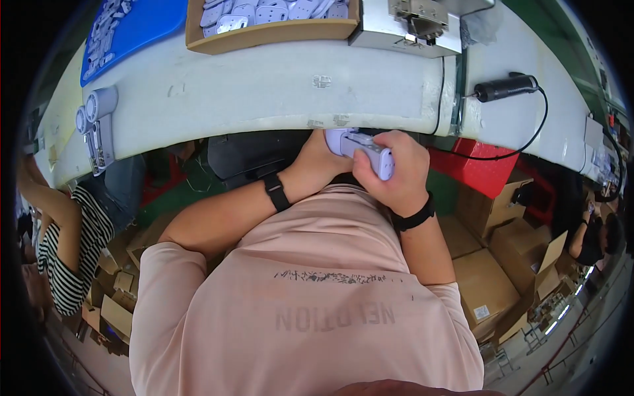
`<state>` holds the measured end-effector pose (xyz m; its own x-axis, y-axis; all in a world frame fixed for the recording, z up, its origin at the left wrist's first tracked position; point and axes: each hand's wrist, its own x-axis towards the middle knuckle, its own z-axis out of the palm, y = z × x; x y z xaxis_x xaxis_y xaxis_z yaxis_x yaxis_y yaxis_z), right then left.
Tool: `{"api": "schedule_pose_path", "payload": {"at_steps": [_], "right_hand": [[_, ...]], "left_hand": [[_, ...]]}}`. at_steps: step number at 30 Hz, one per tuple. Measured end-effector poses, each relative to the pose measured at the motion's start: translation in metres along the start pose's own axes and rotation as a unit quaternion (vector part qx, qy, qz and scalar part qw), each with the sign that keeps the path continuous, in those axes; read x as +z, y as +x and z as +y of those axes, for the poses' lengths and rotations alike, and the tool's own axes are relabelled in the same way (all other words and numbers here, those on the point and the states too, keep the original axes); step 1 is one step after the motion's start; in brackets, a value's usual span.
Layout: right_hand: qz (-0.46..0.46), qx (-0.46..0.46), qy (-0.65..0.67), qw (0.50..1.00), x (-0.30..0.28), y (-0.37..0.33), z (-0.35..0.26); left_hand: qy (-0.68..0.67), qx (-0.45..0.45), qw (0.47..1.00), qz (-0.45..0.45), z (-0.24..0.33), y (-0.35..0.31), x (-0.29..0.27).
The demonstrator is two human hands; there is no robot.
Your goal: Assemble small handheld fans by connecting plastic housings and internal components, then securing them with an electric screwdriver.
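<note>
A pale lavender handheld fan (385,163) is held between my two hands, just below the front edge of the table. My right hand (408,173) is closed round its handle, the thumb lying along the side. At the fan's round head is my left hand (316,165), also closed on it; most of those fingers are hidden. A grey inner part shows along the handle. To the left on the table lie two similar fans (101,125) side by side, their handles showing inner parts.
On the white table (264,86) stand a cardboard box (277,32) of pale plastic shells, a blue tray (142,39) with small parts, a metal fixture (413,33) and a corded black electric screwdriver (505,88). A red bin (479,165) and cartons (485,284) sit at right. A person in stripes (76,244) is at left.
</note>
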<state>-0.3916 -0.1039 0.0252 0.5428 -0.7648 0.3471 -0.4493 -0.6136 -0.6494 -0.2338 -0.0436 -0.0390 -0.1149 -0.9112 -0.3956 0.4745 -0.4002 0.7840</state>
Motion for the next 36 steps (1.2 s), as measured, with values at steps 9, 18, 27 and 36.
{"api": "schedule_pose_path", "payload": {"at_steps": [9, 18, 27, 36], "right_hand": [[0.011, -0.019, -0.01, 1.0, -0.007, 0.004, -0.002], [-0.042, 0.049, -0.021, 0.998, -0.007, 0.024, -0.006], [-0.097, 0.086, -0.023, 0.991, -0.014, 0.039, -0.008], [-0.065, 0.076, -0.01, 0.995, -0.011, 0.022, -0.006]], "left_hand": [[0.024, -0.005, 1.0, 0.014, 0.001, 0.0, 0.002], [0.081, -0.07, 0.994, -0.017, 0.023, 0.0, -0.009], [0.028, -0.091, 0.995, -0.018, 0.029, -0.002, -0.002], [0.064, -0.095, 0.992, -0.044, 0.02, 0.0, -0.005]]}}
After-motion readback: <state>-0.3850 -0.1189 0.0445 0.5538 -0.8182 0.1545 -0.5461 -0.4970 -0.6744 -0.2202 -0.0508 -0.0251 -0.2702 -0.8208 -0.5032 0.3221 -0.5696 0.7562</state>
